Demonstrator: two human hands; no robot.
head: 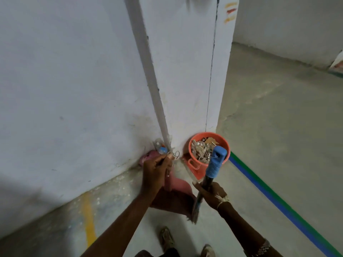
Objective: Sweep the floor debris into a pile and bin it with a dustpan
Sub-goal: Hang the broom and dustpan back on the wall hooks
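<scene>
**Binning step near complete**

The concrete floor [269,145] shows no loose pile. The orange bucket [192,143] by the column holds the debris [201,150]. My left hand [156,172] grips the pink dustpan [177,186], and my right hand [210,193] grips the broom handle [216,162]. Judged next: check that the pan is empty.

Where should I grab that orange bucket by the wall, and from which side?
Grip the slotted handle on the near-left side of the orange bucket, coming from the open floor. The wall stands close behind it, and debris fills it nearly to the rim, so hooking fingers inside looks awkward.
</scene>
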